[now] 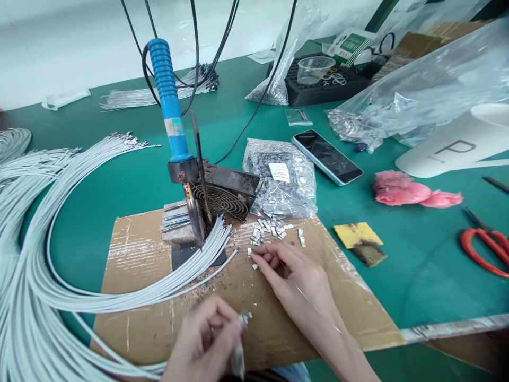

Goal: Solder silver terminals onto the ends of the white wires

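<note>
My right hand (298, 281) is over the cardboard sheet (350, 313), thumb and forefinger pinched at a small white connector piece (249, 252). Just beyond those fingertips lies a loose pile of similar white and silver pieces (270, 228). Nearer to me, my left hand (209, 337) is closed and smeared by motion. Small shiny bits show at its fingertips and a blurred greyish thing hangs below; I cannot make out what it grips. A bundle of white cables (159, 292) curves in from the left, its tips by the soldering iron's stand.
A blue-handled soldering iron (169, 101) stands upright beside a black fan (222, 196). Beyond are a bag of small parts (280, 178) and a phone (328, 156). Rightward lie a yellow sponge (358, 235), pink cloth (413, 191) and red-handled scissors (485, 244).
</note>
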Available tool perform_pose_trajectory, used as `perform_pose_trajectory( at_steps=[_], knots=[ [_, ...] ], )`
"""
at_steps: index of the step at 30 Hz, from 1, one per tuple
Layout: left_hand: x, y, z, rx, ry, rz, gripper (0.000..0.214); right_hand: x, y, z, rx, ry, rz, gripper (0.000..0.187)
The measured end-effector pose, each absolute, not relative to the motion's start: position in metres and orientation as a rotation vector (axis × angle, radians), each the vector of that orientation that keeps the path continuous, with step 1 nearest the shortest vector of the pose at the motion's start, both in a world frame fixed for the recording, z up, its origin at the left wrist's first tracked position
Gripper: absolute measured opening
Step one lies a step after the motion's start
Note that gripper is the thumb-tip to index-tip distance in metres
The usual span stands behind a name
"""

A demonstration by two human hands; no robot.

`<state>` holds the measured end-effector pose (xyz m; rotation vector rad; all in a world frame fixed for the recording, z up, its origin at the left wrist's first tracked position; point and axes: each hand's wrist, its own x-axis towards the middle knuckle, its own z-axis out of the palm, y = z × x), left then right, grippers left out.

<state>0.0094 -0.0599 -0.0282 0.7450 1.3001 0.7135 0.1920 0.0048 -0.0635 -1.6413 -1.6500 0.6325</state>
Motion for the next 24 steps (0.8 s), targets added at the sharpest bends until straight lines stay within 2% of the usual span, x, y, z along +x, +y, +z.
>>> perform_pose_trajectory(
  at_steps=[5,11,16,21,24],
  knots=[
    [-0.004,-0.041,-0.023,0.491,1.308,0.913,0.043,0.194,-0.002,-0.063,-1.58,-1.697,0.599,0.019],
    [-0.005,-0.043,-0.025,0.453,1.282,0.956,0.041,0.195,-0.011,-0.065,-1.556,-1.698,0.599,0.024],
    [-0.005,-0.044,-0.027,0.486,1.256,0.957,0.038,0.19,-0.022,-0.063,-1.61,-1.583,0.681,0.017],
    [-0.006,-0.046,-0.025,0.506,1.225,0.94,0.044,0.172,-0.029,-0.049,-1.457,-1.318,1.02,0.01],
    [-0.005,-0.045,-0.022,0.457,1.225,0.952,0.042,0.16,-0.03,-0.043,-1.325,-1.144,1.269,0.014]
  ],
)
